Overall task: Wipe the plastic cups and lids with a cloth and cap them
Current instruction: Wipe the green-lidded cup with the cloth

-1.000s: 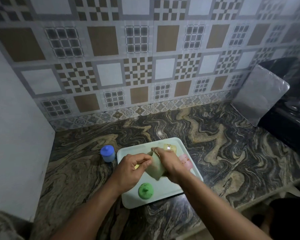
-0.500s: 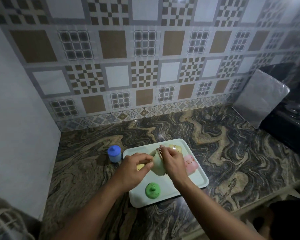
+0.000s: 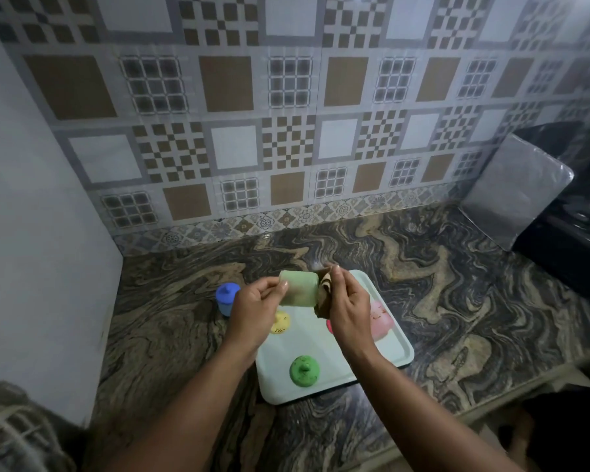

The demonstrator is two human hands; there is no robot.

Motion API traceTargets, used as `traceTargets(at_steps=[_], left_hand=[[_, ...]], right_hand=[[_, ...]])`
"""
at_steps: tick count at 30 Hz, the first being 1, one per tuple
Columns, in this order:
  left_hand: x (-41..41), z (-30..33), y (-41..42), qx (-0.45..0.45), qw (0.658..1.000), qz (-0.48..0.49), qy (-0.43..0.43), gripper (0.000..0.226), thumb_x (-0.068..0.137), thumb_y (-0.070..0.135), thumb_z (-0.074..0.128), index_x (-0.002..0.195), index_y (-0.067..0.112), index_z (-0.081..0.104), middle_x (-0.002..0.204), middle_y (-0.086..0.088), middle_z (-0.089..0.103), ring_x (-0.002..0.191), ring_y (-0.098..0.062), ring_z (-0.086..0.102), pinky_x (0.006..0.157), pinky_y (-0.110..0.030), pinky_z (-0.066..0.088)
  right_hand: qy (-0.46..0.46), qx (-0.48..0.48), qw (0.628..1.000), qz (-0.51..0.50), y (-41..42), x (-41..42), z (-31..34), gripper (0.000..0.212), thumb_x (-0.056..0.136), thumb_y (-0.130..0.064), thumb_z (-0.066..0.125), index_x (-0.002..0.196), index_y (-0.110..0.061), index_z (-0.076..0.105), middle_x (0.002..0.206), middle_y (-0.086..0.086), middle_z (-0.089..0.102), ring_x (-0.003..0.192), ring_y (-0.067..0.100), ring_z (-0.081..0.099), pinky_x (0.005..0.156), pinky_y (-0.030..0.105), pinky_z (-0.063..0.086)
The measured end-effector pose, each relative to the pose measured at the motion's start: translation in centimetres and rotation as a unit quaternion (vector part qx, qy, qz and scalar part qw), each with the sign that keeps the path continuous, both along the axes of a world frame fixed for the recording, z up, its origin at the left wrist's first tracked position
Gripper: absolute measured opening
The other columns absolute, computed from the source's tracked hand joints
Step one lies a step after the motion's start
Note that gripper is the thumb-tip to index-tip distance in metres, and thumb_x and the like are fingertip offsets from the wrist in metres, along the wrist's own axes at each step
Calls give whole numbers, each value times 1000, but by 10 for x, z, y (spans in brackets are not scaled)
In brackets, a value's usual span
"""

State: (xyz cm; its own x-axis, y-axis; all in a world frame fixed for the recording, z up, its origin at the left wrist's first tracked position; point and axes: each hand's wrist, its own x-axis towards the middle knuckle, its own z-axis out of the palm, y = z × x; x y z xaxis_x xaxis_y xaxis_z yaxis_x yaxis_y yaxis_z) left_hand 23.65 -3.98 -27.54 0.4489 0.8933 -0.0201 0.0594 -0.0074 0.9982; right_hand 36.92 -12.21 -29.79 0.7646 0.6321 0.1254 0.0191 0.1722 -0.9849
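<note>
A pale green cup [image 3: 297, 289] lies on its side in the air above the far part of a light tray [image 3: 397, 347], its open end to the right. The left hand [image 3: 254, 310] grips the cup's closed end, thumb on top, forearm rising from the near left. The right hand [image 3: 348, 310] pinches a brown patterned cloth [image 3: 324, 294] at the cup's mouth, fingers curled, forearm from the near right. On the tray lie a yellow lid [image 3: 280, 323], a green lid [image 3: 304, 370] nearest the viewer, and a pink cup [image 3: 381, 320] partly hidden by the right hand. A capped blue cup [image 3: 228, 298] stands on the marbled counter [image 3: 457, 294] just left of the tray.
</note>
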Motion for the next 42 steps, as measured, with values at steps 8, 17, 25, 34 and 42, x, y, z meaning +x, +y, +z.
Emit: traceTargets(at_steps=[8, 17, 25, 34, 42], left_hand=[[-1, -1, -2, -82, 996, 32, -14, 8, 96, 19, 66, 98, 17, 73, 88, 7, 76, 71, 4, 65, 56, -14, 48], [-6, -9, -9, -32, 992, -119, -11, 7, 94, 9, 67, 94, 10, 74, 89, -6, 79, 89, -18, 74, 83, -30, 55], [-15, -15, -3, 69, 989, -121, 44, 9, 96, 12, 66, 96, 19, 72, 92, 3, 80, 96, -13, 75, 89, -37, 57], [-23, -8, -8, 278, 937, -194, 79, 13, 90, 23, 71, 98, 30, 76, 92, 14, 73, 92, -2, 67, 83, -16, 48], [-23, -9, -4, 305, 924, -219, 73, 14, 92, 35, 66, 105, 34, 72, 104, 13, 69, 104, -11, 66, 91, -32, 51]], right_hand=[[27, 18, 997, -64, -9, -9, 1, 33, 113, -39, 44, 115, -27, 74, 94, -1, 76, 80, 13, 67, 61, 19, 56], [270, -212, 920, 188, -3, 16, -3, 60, 98, -59, 52, 103, -6, 77, 92, 19, 74, 73, 33, 68, 60, 34, 55], [114, -55, 992, 4, -1, 17, -12, 45, 105, -53, 54, 88, -20, 80, 82, 4, 77, 72, 23, 66, 62, 33, 50], [301, -258, 870, 294, -19, 18, 14, 62, 100, -61, 52, 94, -5, 78, 85, 18, 74, 74, 31, 69, 63, 35, 57], [-81, -38, 992, 91, -12, 8, -6, 45, 101, -50, 55, 107, -13, 80, 97, 7, 81, 91, 22, 75, 83, 40, 58]])
